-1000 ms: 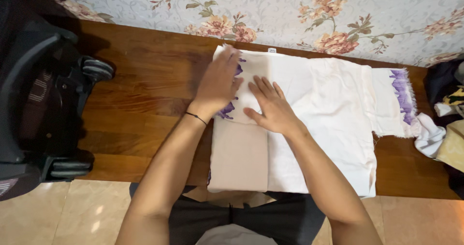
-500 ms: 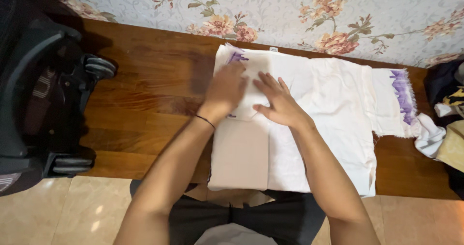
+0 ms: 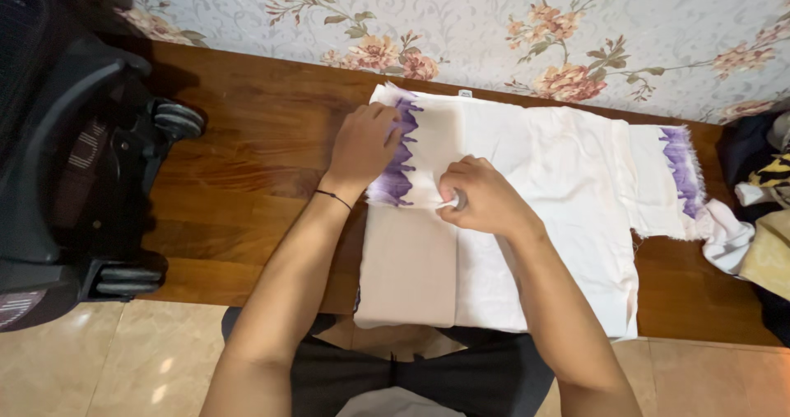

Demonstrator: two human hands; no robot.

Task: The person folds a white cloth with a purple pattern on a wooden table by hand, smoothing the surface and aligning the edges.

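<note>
Left hand [image 3: 362, 147] is flat on the white cloth [image 3: 559, 211], fingers together and curled over the folded sleeve edge, where a ragged purple dye band [image 3: 401, 158] runs down just beside the fingertips. Right hand [image 3: 481, 199] sits close to the right of it — thumb and fingers pinched shut on a small crease of the soft woven fabric. The cloth lies spread on the glossy wooden surface [image 3: 247, 162], its far sleeve well off to the right of the right hand's fingers, fringed and purple-tipped too. Below both hands, a smooth beige folded panel [image 3: 409, 269], rectangular. Floral wallpaper [image 3: 494, 22] beyond the fingertips; a black wheeled chair base [image 3: 74, 178] far left.
</note>
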